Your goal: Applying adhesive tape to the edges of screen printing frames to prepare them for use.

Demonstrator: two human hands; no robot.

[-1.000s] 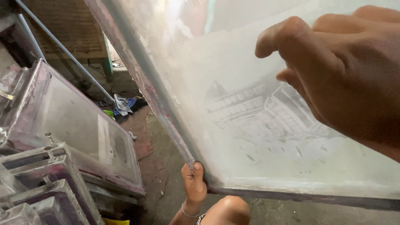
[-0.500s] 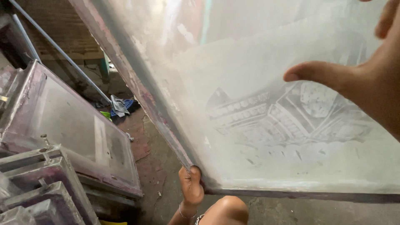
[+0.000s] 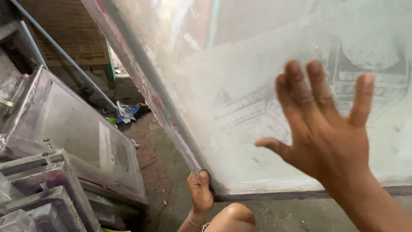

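A large framed printing screen (image 3: 223, 86) with pale mesh and a faint building-like pattern stands tilted in front of me. My left hand (image 3: 200, 191) grips its lower left corner from below; a thin bracelet is on that wrist. My right hand (image 3: 324, 129) is spread flat with fingers apart against the mesh, over the pattern, holding nothing. My knee (image 3: 234, 217) shows just under the frame's bottom edge.
Several other framed screens (image 3: 73, 129) lean stacked at the left, stained purple. A metal rod (image 3: 64, 53) runs diagonally behind them. Rags and scraps (image 3: 126, 112) lie on the reddish concrete floor (image 3: 159, 172) between the stack and my screen.
My right hand has swung from curled fingers at the upper right to a flat, spread palm lower on the mesh. The left hand keeps its grip on the corner.
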